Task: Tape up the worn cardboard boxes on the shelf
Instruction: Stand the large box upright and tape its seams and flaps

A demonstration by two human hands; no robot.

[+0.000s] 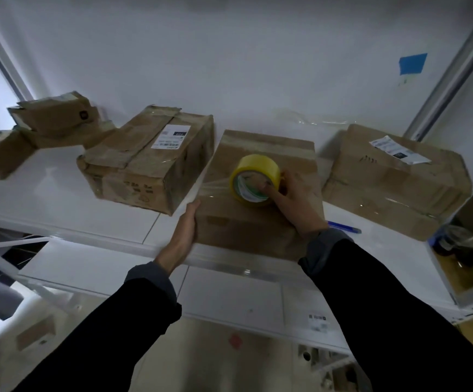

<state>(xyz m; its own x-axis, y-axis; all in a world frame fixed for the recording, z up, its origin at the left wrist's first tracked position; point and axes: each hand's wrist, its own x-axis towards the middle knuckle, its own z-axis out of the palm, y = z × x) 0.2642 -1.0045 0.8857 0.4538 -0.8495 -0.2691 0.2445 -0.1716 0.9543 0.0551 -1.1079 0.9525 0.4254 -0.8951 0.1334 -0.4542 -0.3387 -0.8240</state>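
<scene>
**Taping in progress on centre box; other boxes partly sealed**

At frame centre, the right hand (294,199) grips the yellow roll of clear packing tape (255,179), fingers hooked through its core, and holds it on top of the flat brown cardboard box (260,222). A clear strip runs leftward from the roll to the box's left edge. The left hand (185,230) presses flat, fingers straight, against that left side.

The labelled, creased box (147,162) at centre left and the labelled box (396,179) at right show glossy tape bands already. The crumpled boxes (54,117) at upper left appear untaped, though blur prevents certainty.

All sit on a white shelf (60,193) against a white wall. A blue pen (342,226) lies beside the centre box.
</scene>
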